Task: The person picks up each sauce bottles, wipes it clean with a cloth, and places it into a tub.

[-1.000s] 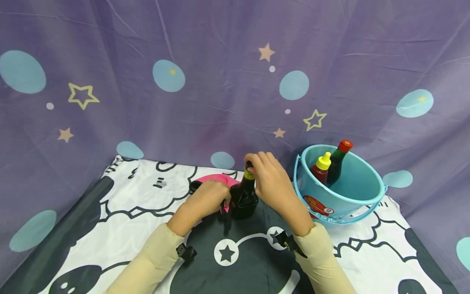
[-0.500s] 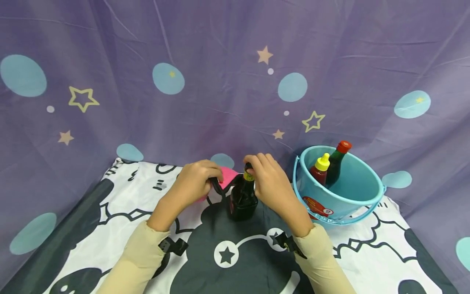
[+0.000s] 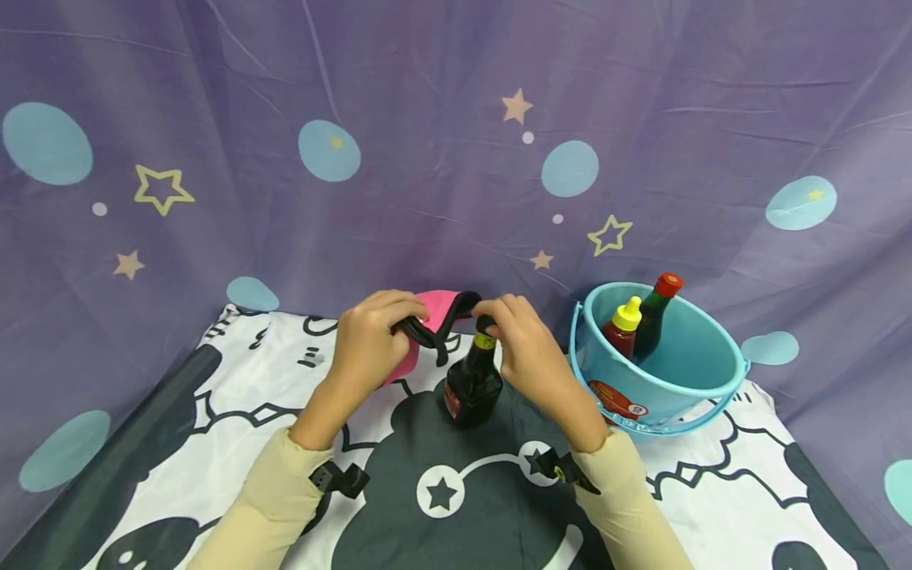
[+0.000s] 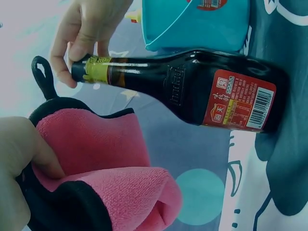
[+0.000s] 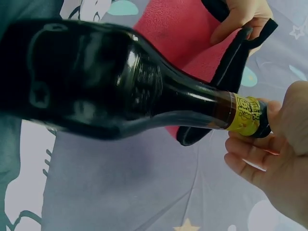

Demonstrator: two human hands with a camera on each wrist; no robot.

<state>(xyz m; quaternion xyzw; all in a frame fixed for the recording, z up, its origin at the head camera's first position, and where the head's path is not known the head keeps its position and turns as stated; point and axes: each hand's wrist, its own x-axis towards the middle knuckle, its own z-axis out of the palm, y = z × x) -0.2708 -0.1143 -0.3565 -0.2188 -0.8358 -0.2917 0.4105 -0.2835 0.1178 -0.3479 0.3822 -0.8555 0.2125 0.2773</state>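
A dark sauce bottle (image 3: 473, 388) with a yellow neck band and a red back label (image 4: 243, 101) stands upright on the printed cloth. My right hand (image 3: 530, 348) pinches its black cap (image 5: 262, 119) from above with thumb and fingers. To the left, my left hand (image 3: 370, 336) grips a pink cleaning cloth (image 4: 91, 139) with black edging and a hanging loop (image 4: 43, 77). In the head view, the pink cloth is raised beside the bottle's neck. The left wrist view shows it folded over, with the thumb pressed into the fleece.
A light blue bucket (image 3: 659, 408) with a handle stands to the right. Inside it are a red sauce bottle with a yellow cap (image 3: 625, 324) and a green bottle with a red cap (image 3: 655, 317). A purple patterned curtain (image 3: 442, 158) hangs behind.
My left hand has moved up and left from low beside the bottle, bringing the pink cloth up near the neck. My right hand stays on the cap. The bottle's red label now shows.
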